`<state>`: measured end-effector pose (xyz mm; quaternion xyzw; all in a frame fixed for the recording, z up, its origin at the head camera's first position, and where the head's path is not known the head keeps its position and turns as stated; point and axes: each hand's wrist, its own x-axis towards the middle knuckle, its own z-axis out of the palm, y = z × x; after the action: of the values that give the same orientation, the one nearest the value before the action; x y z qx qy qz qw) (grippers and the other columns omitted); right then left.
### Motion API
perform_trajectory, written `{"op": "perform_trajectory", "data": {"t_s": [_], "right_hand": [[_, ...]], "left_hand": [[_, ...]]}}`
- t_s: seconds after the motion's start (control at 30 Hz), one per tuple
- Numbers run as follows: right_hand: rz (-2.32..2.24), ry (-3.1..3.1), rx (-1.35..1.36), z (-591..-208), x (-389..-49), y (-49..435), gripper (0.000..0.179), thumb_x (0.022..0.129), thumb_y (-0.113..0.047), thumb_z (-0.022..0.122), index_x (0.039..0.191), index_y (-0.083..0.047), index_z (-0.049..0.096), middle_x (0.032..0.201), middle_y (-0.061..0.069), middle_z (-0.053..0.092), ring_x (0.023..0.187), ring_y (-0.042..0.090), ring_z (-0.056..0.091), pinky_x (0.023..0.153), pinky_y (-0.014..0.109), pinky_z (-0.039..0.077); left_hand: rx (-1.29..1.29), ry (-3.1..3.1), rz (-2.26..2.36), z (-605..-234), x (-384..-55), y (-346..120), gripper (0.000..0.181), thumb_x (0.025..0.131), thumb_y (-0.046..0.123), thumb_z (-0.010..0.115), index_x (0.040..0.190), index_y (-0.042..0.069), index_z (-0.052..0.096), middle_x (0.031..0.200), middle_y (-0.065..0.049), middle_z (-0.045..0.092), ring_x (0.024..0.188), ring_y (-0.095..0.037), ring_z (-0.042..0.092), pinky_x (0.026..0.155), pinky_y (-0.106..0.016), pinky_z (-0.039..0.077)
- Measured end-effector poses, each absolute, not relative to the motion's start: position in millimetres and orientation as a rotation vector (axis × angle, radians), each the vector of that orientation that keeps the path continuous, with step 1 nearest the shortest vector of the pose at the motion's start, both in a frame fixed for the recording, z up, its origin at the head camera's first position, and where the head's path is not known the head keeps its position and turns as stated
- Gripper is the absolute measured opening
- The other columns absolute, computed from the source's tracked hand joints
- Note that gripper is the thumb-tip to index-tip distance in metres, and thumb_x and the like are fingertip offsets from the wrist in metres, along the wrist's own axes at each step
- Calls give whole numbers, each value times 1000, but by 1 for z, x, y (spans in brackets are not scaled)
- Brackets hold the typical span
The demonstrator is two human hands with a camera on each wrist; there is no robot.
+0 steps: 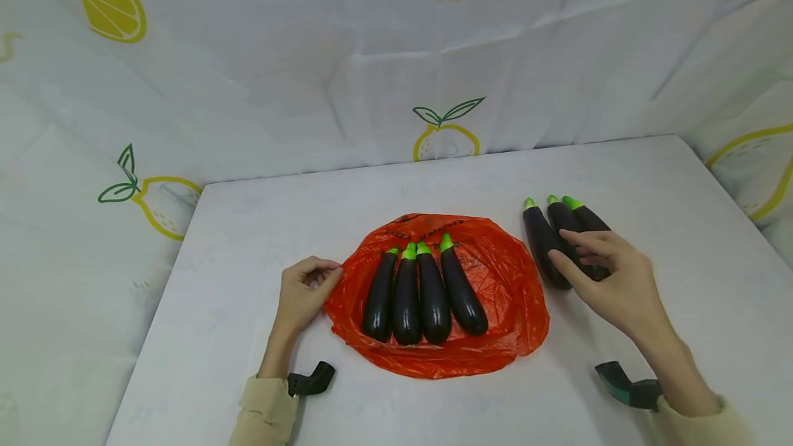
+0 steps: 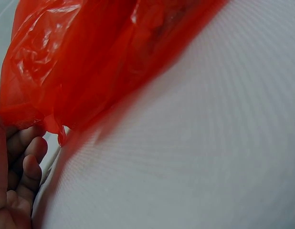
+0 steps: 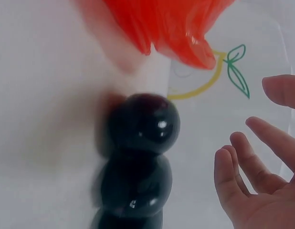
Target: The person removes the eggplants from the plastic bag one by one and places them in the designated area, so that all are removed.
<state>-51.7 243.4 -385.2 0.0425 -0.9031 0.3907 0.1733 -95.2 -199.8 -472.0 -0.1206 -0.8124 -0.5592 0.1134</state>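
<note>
- Okay, closest to us are two beige sleeves (image 1: 265, 410), with black wrist devices (image 1: 312, 379) just beyond the cuffs.
- We've got the left hand (image 1: 303, 294) pinching the left edge of a crumpled red plastic bag (image 1: 511, 301).
- Four glossy eggplants (image 1: 406, 305) lie side by side on that bag, green stem ends facing away from us.
- The right hand (image 1: 622, 284) has its fingers spread over three more eggplants (image 1: 537, 239), right of the bag on the white table (image 1: 248, 219).
- Farthest back, we see a lemon-print cloth (image 1: 279, 88).
</note>
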Motion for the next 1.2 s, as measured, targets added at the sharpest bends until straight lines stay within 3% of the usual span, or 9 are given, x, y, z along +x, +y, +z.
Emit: {"op": "perform_trajectory", "data": {"t_s": [0.17, 0.4, 0.67, 0.8, 1.0, 1.2], "right_hand": [[1127, -2545, 213, -387, -50, 231, 39, 78, 0, 83, 116, 3, 74, 108, 22, 69, 91, -15, 48, 81, -5, 39], [1149, -2552, 279, -387, -49, 217, 39, 78, 0, 84, 115, 2, 74, 107, 21, 70, 91, -11, 51, 81, -4, 41], [1165, -2595, 282, -385, -45, 201, 36, 80, -3, 83, 115, 0, 75, 103, 15, 71, 85, 9, 60, 78, 1, 46], [1162, -2653, 246, -383, -43, 194, 36, 81, -8, 84, 116, -2, 76, 106, 15, 72, 83, 19, 59, 72, 11, 51], [1188, -2682, 255, -382, -42, 181, 39, 81, -9, 84, 118, 0, 74, 106, 15, 72, 86, 25, 64, 72, 18, 55], [1218, -2732, 262, -384, -40, 169, 41, 82, -12, 84, 120, 0, 74, 106, 15, 72, 88, 27, 67, 72, 27, 59]], "left_hand": [[-347, -2375, -1645, -473, -95, -200, 11, 87, -3, 74, 93, 5, 78, 77, -11, 69, 70, -7, 54, 64, -16, 46], [-378, -2409, -1605, -457, -91, -194, 8, 88, -8, 70, 93, -6, 75, 77, -19, 67, 69, -4, 52, 64, -15, 45], [-372, -2417, -1612, -443, -86, -190, 7, 88, -8, 70, 93, -8, 74, 77, -21, 68, 69, -5, 53, 65, -15, 47], [-351, -2419, -1609, -459, -91, -195, 8, 88, -6, 71, 94, -3, 76, 78, -18, 69, 70, -5, 53, 65, -15, 46], [-341, -2397, -1625, -474, -97, -200, 10, 88, 0, 74, 93, 8, 79, 78, -9, 70, 70, -8, 55, 65, -16, 47], [-335, -2402, -1628, -473, -96, -200, 10, 89, 2, 74, 93, 9, 79, 78, -8, 70, 70, -9, 55, 65, -17, 48]]}}
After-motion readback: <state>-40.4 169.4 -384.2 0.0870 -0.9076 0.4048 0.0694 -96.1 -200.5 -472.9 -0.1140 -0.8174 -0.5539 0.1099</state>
